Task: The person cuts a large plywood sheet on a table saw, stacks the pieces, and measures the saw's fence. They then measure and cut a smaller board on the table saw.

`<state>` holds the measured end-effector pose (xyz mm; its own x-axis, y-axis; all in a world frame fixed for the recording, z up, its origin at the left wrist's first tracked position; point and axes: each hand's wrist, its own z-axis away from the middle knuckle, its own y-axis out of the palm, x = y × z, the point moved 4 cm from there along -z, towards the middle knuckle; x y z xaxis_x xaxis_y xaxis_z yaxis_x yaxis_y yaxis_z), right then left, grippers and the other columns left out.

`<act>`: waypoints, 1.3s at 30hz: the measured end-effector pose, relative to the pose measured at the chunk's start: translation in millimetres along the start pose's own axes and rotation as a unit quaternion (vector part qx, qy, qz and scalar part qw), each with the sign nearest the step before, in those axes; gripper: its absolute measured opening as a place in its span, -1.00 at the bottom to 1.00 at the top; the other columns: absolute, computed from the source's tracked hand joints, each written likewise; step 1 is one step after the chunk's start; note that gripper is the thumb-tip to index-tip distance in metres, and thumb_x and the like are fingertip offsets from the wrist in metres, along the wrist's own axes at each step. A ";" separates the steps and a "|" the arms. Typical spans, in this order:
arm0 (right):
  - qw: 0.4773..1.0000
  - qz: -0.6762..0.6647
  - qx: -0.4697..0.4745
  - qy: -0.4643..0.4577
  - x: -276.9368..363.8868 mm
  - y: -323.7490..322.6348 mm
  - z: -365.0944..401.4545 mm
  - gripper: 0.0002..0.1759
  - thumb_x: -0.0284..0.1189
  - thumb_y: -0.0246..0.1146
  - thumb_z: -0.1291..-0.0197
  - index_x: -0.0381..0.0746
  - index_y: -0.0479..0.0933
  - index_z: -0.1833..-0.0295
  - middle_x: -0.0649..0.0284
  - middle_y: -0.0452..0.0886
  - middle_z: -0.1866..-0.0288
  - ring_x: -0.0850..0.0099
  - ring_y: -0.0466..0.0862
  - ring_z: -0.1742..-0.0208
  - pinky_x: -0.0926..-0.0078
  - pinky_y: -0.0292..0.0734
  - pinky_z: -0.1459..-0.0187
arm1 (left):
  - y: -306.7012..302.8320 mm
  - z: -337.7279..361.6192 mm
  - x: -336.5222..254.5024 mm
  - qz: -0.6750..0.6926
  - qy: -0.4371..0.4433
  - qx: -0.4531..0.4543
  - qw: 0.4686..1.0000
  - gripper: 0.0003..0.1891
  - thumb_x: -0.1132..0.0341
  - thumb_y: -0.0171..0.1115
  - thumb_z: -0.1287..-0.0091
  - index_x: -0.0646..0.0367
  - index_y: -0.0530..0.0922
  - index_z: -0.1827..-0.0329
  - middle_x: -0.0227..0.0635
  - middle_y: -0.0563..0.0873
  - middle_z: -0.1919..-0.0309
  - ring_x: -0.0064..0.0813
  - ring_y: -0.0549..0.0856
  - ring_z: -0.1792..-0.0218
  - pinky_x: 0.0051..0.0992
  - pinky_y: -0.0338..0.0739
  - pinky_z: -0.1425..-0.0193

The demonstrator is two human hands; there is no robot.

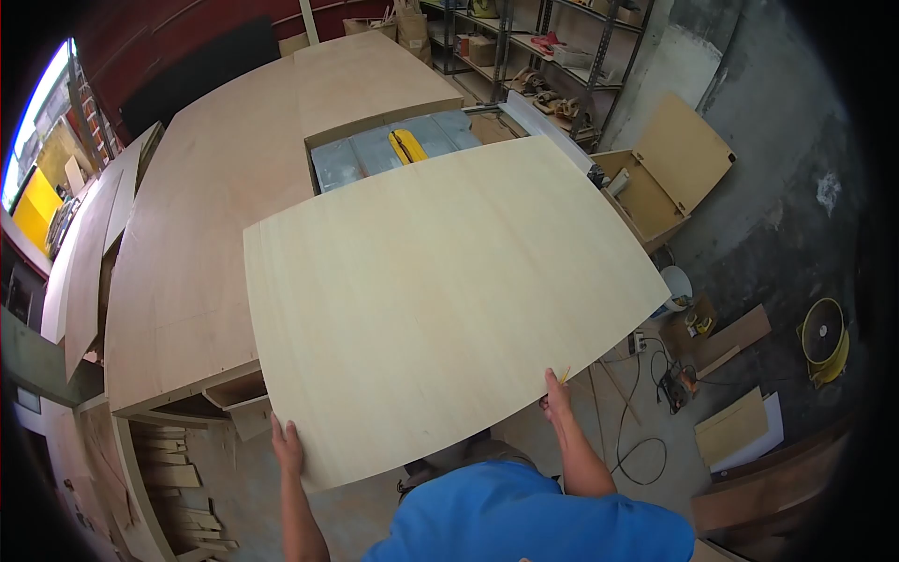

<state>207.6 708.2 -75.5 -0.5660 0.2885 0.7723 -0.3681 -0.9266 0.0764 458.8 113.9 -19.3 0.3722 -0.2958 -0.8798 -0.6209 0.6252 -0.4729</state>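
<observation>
A large pale plywood sheet [449, 300] spans the middle of the view, its far part over the grey table saw [351, 161]. My left hand [288, 444] grips the near left edge, thumb on top and the other fingers partly hidden. My right hand [557, 397] is closed on the near right edge. A thin yellow stick like a pencil [565, 375] shows at the right fingertips. Beyond the sheet's far edge, a yellow strip [406, 146] stands out on the saw top.
A broad wooden worktable [215, 197] surrounds the saw on the left and back. Metal shelves [571, 66] stand behind, and an open wooden box [655, 183] is at right. A cable [641, 468], board offcuts [735, 426] and a round yellow fan [824, 339] are on the right side.
</observation>
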 end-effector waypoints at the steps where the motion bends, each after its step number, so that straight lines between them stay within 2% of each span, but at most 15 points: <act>1: 1.000 -0.006 0.004 0.001 0.7 1.0 -3.4 -0.63 -0.07 0.36 -0.29 -0.11 0.45 0.29 0.46 0.38 0.67 0.62 0.27 0.81 0.59 0.08 0.80 | -0.1 -4.2 3.2 0.002 -0.006 -0.010 1.000 -0.41 0.31 0.06 -0.53 0.38 0.19 -0.55 0.03 0.40 -0.47 -0.22 0.43 -0.44 -0.38 0.25 -0.50; 4: 1.000 -0.001 0.002 -0.004 4.0 9.3 -8.7 -0.63 -0.06 0.36 -0.29 -0.11 0.46 0.28 0.46 0.39 0.65 0.62 0.27 0.81 0.60 0.09 0.79 | 3.8 -18.2 18.6 0.009 -0.020 -0.031 0.999 -0.40 0.30 0.08 -0.53 0.36 0.20 -0.55 0.03 0.38 -0.48 -0.22 0.40 -0.45 -0.37 0.24 -0.51; 7: 1.000 0.003 0.011 -0.005 10.9 20.9 -10.3 -0.62 -0.08 0.36 -0.29 -0.13 0.45 0.33 0.46 0.37 0.64 0.60 0.28 0.79 0.57 0.12 0.79 | 4.9 -30.0 12.4 0.003 -0.020 -0.029 0.999 -0.40 0.26 0.10 -0.51 0.30 0.22 -0.55 0.03 0.32 -0.50 -0.19 0.34 -0.48 -0.33 0.21 -0.52; 18: 1.000 -0.002 0.016 -0.012 26.9 77.2 -44.3 -0.62 -0.07 0.35 -0.30 -0.12 0.44 0.29 0.45 0.39 0.63 0.61 0.26 0.79 0.57 0.09 0.78 | 12.8 -91.7 5.4 -0.036 -0.060 -0.024 0.997 -0.37 0.13 0.19 -0.47 0.09 0.29 -0.56 0.00 0.11 -0.58 -0.08 0.13 -0.57 -0.19 0.10 -0.58; 21: 1.000 0.008 -0.001 -0.004 33.5 95.1 -51.6 -0.62 -0.06 0.35 -0.30 -0.11 0.43 0.29 0.46 0.37 0.64 0.62 0.25 0.79 0.57 0.07 0.77 | 12.0 -116.9 15.5 -0.074 -0.091 -0.044 0.992 -0.37 0.10 0.21 -0.45 0.03 0.31 -0.56 0.00 0.05 -0.61 -0.06 0.07 -0.60 -0.15 0.07 -0.59; 24: 1.000 0.016 -0.006 -0.005 40.3 114.2 -60.0 -0.62 -0.06 0.34 -0.30 -0.09 0.42 0.32 0.48 0.35 0.64 0.62 0.24 0.79 0.56 0.08 0.76 | 15.0 -140.6 8.9 -0.177 -0.151 -0.064 0.971 -0.36 0.06 0.23 -0.44 -0.03 0.32 -0.56 -0.01 -0.01 -0.63 -0.03 0.01 -0.62 -0.11 0.04 -0.61; 27: 1.000 0.006 0.007 -0.004 43.5 133.8 -78.0 -0.61 -0.06 0.34 -0.30 -0.08 0.40 0.34 0.48 0.33 0.64 0.61 0.23 0.79 0.57 0.07 0.76 | 22.8 -149.5 -37.8 -0.321 -0.211 -0.075 0.920 -0.36 -0.15 0.21 -0.39 -0.21 0.41 -0.51 -0.04 -0.25 -0.65 0.08 -0.28 -0.64 0.28 -0.18 -0.57; 30: 1.000 0.010 0.006 -0.003 47.2 148.7 -89.5 -0.60 -0.04 0.34 -0.31 -0.07 0.40 0.35 0.48 0.33 0.63 0.62 0.23 0.77 0.59 0.06 0.75 | 25.2 -175.2 -35.0 -0.379 -0.182 -0.078 0.904 -0.36 -0.22 0.14 -0.41 -0.25 0.40 -0.52 -0.06 -0.24 -0.66 0.03 -0.32 -0.65 0.50 -0.30 -0.47; 37: 0.999 0.042 0.001 0.007 67.2 190.5 -111.8 -0.56 -0.01 0.35 -0.29 -0.10 0.39 0.34 0.46 0.30 0.60 0.61 0.25 0.72 0.58 0.09 0.72 | 36.1 -231.9 -31.9 -0.419 -0.177 -0.062 0.888 -0.36 -0.21 0.07 -0.45 -0.24 0.34 -0.55 -0.05 -0.22 -0.66 0.10 -0.31 -0.64 0.49 -0.22 -0.47; 39: 0.999 0.043 -0.002 0.004 74.0 205.8 -119.5 -0.53 -0.01 0.36 -0.26 -0.15 0.38 0.34 0.42 0.31 0.60 0.57 0.28 0.71 0.52 0.12 0.72 | 39.4 -250.0 -34.0 -0.434 -0.175 -0.057 0.882 -0.36 -0.21 0.05 -0.47 -0.23 0.33 -0.55 -0.03 -0.20 -0.66 0.13 -0.30 -0.64 0.50 -0.17 -0.46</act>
<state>1.8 567.6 -78.0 -0.6014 0.2094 0.7710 -0.3204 -0.9473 0.0074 249.2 -32.0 -20.4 0.9192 -0.3737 -0.1242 -0.0549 0.1907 -0.9801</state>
